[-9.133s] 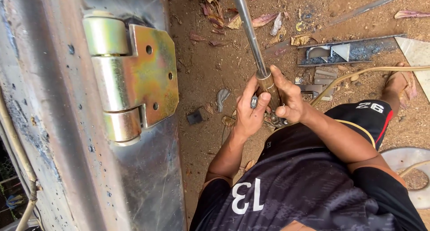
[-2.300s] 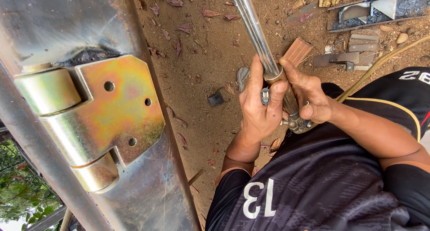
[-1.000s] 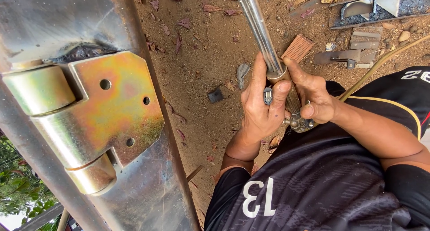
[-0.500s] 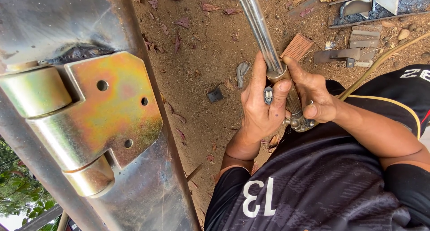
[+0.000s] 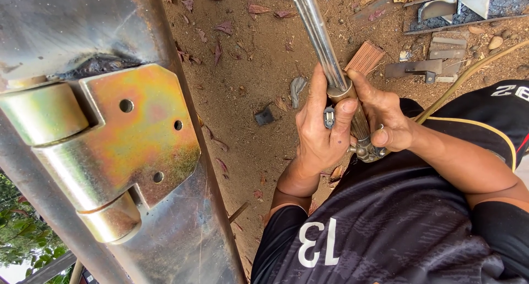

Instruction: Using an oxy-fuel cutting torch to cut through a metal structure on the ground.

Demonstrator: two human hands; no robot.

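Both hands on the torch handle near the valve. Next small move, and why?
Probably a small turn of the valve knob with the left hand: its thumb and fingers pinch around that knob, while the right hand steadies the cutting torch at its brass handle. The tip is out of view, so flame state is unknown.

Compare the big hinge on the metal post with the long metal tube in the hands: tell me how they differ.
The hinge is a flat plate with holes and a thick barrel, fixed against the metal post; the tube is a slim round rod, free of the post.
The hinge shows yellow and rainbow tints; the tube is plain silver.
Nothing touches the hinge; the left hand and right hand grip the tube's lower end.
Both are shiny metal.
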